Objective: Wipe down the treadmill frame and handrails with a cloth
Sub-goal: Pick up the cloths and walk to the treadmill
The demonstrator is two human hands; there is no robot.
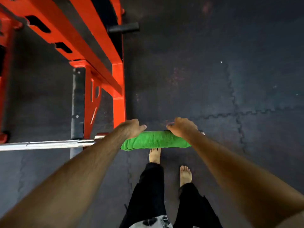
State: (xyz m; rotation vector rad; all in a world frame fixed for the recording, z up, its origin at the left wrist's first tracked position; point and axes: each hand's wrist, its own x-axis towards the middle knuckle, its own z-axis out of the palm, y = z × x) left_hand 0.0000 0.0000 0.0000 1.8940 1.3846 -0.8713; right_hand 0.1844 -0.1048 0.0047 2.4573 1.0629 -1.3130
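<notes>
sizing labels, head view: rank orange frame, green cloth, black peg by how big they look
Largest: orange frame.
Then green cloth.
Smallest: black peg, though it lies farther from the camera, so its real size is unsure.

I cannot see the silver bar (46,144) where the green cloth (155,140) lies over it. Only a small shiny tip (202,133) pokes out on the right. On the other side the bar runs off the left edge. The fingers of the left hand (133,129) and the right hand (182,127) curl over the far side of the cloth, so I cannot see their tips. The red frame (98,46) is cut off at the top and left. The black trouser legs (148,195) are cut off at the bottom. The arms (65,186) look blurry low down.
</notes>
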